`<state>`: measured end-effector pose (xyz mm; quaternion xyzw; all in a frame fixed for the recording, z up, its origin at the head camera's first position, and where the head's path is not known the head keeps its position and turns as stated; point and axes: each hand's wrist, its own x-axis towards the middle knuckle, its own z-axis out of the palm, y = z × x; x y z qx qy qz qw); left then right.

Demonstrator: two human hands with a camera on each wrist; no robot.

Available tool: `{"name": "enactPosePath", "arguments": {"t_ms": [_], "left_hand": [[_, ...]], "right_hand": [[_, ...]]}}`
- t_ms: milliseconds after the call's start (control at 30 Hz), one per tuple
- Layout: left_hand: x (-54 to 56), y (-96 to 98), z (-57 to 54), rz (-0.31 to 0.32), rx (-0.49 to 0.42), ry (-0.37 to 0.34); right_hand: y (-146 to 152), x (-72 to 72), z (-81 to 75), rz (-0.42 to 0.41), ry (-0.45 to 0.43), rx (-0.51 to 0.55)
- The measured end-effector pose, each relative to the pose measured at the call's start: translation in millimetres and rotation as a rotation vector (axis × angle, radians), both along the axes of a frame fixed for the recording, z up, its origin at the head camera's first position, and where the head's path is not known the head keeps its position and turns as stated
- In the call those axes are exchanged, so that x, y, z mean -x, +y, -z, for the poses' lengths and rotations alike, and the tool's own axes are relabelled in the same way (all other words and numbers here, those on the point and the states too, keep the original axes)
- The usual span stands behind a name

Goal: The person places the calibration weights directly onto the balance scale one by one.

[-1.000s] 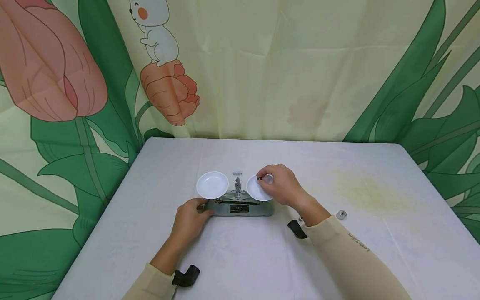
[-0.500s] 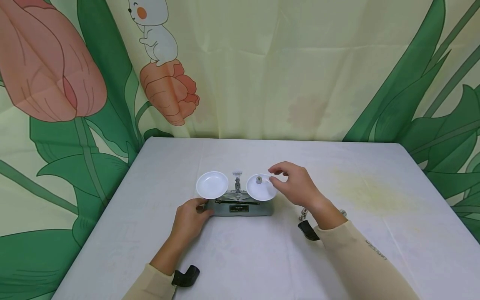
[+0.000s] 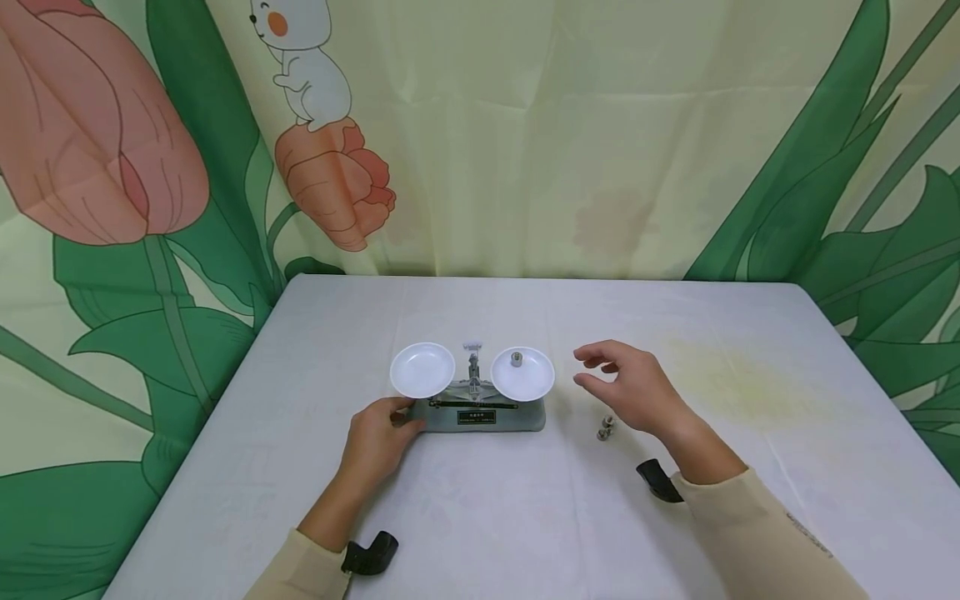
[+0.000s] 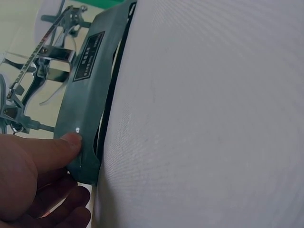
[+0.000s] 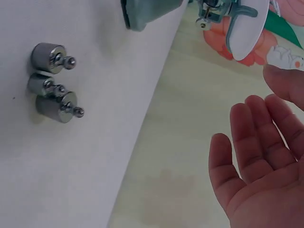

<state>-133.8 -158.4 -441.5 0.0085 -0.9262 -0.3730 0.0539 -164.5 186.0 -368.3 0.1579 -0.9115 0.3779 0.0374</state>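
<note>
A grey balance scale [image 3: 480,418] with two white pans stands on the table. At its left end my left hand [image 3: 377,437] grips the base; the left wrist view shows the thumb [image 4: 61,149] on the base's front face and the other fingers partly hidden behind. A small metal weight [image 3: 517,358] stands upright on the right pan [image 3: 525,383], while the left pan [image 3: 422,371] bears nothing. To the right of the scale my right hand [image 3: 637,387] hangs over the table, fingers loosely bent and holding nothing. Below it, several metal weights [image 5: 54,107] with knobs stand close together.
A white cloth covers the table [image 3: 480,517], whose far edge runs before a printed curtain [image 3: 525,167] with flowers and a rabbit. Black wrist mounts [image 3: 371,553] stick out from both sleeves.
My right hand has let go of the metal weight, leaving it on the right pan, and has moved right, away from the scale. The left hand keeps its hold on the base.
</note>
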Motion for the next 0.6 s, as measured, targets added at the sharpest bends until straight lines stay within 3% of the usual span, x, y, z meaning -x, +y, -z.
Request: {"name": "enactPosePath", "arguments": {"t_ms": [600], "left_hand": [[0.8,0.6,1.8,-0.014,0.005,-0.024]], "right_hand": [[39,-19.2,39.4,0.037,-0.157,-0.075]]}}
